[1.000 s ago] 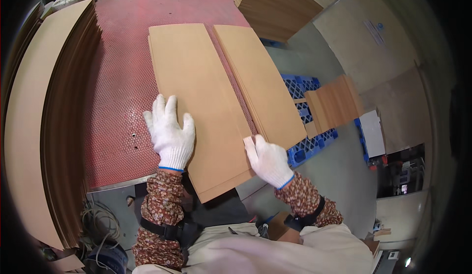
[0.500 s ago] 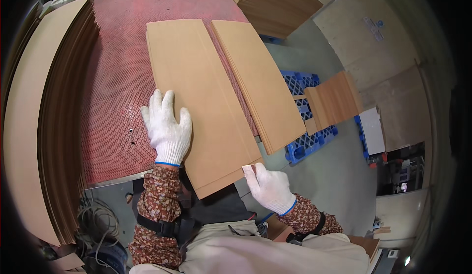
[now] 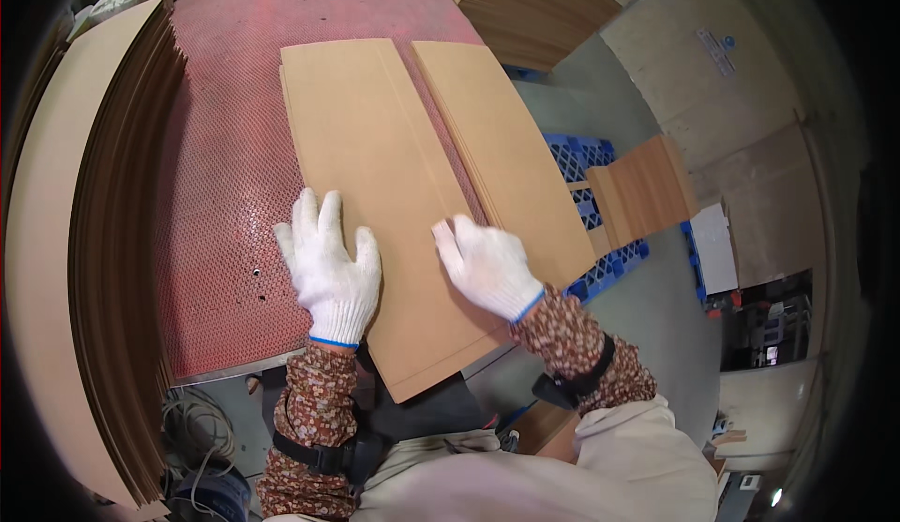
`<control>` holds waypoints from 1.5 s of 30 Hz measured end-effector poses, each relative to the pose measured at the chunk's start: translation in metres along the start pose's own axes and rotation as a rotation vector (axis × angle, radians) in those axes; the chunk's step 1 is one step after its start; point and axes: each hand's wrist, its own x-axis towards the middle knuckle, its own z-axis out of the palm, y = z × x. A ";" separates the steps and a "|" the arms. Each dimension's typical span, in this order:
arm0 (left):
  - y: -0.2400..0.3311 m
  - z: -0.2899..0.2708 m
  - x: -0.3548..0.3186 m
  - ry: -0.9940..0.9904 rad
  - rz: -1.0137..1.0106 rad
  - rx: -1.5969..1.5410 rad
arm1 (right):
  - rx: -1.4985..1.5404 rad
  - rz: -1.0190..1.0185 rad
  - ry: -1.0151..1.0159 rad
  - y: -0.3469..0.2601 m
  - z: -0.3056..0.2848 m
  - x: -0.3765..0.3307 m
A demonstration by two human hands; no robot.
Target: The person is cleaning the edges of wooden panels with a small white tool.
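A long tan board (image 3: 366, 138) lies on the red mesh-topped table, its near end jutting past the table's front edge toward me. At its left edge rests my left hand (image 3: 328, 260) in a white knit glove, fingers stretched out and open. My right hand (image 3: 487, 264), gloved the same way, is closed in a pinch near the board's right edge. From between its fingers sticks a small pale flat piece (image 3: 442, 231); its kind I cannot make out. Just right of this board, across a narrow gap, lies a small stack of similar tan boards (image 3: 497, 128).
A tall stack of boards (image 3: 103, 175) stands along the left of the red table (image 3: 225, 194). Beyond the table's far right is another board stack (image 3: 534, 7). A blue plastic pallet (image 3: 586, 199) carries wood-grain boards (image 3: 642, 194) on the right. Coiled hoses (image 3: 197, 424) lie below, at left.
My right hand has moved away from me, up the board's right side, with the pale piece in its fingers. My left hand stays at the left edge; the view has shifted slightly.
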 end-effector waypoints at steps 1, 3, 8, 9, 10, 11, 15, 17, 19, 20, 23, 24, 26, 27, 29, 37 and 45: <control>0.004 -0.002 0.002 0.004 0.000 -0.005 | -0.006 -0.002 0.002 0.003 0.000 0.020; 0.006 -0.003 0.003 -0.023 -0.008 -0.006 | 0.046 0.027 -0.009 0.009 0.006 0.058; 0.003 -0.005 0.001 -0.009 -0.010 0.013 | 0.058 0.057 0.004 0.004 0.018 0.150; 0.002 -0.005 -0.001 -0.027 -0.016 0.012 | 0.047 0.061 0.006 0.005 0.023 0.167; 0.004 -0.004 -0.001 -0.049 -0.015 -0.007 | 0.046 0.087 -0.013 0.005 0.019 0.182; 0.006 -0.003 -0.002 -0.044 -0.010 -0.010 | 0.043 0.087 -0.006 0.008 0.020 0.197; 0.007 -0.007 -0.006 -0.037 -0.016 -0.025 | 0.054 0.092 -0.007 0.004 0.024 0.253; 0.010 -0.010 -0.004 -0.040 -0.030 -0.046 | 0.063 0.071 0.019 0.006 0.025 0.281; 0.012 -0.014 -0.002 -0.052 -0.039 -0.056 | 0.073 0.080 0.014 0.008 0.028 0.310; 0.014 -0.016 -0.001 -0.074 -0.050 -0.057 | 0.051 0.089 -0.005 0.009 0.030 0.324; 0.012 -0.019 -0.002 -0.103 -0.056 -0.073 | 0.021 0.083 -0.066 0.007 0.027 0.359; 0.013 -0.021 -0.003 -0.123 -0.070 -0.067 | 0.016 0.108 -0.078 0.003 0.029 0.368; 0.012 -0.023 -0.003 -0.144 -0.083 -0.050 | 0.039 0.143 -0.097 -0.002 0.031 0.382; 0.013 -0.023 -0.001 -0.140 -0.083 -0.052 | 0.037 0.140 -0.095 0.003 0.031 0.390; 0.016 -0.023 0.001 -0.184 -0.100 -0.073 | 0.002 0.128 -0.138 0.010 0.032 0.406; 0.004 -0.012 -0.004 -0.096 -0.059 -0.049 | 0.021 0.133 -0.091 0.000 0.036 0.366; 0.000 -0.002 -0.003 0.010 0.001 -0.049 | -0.021 0.105 0.004 0.003 0.029 0.204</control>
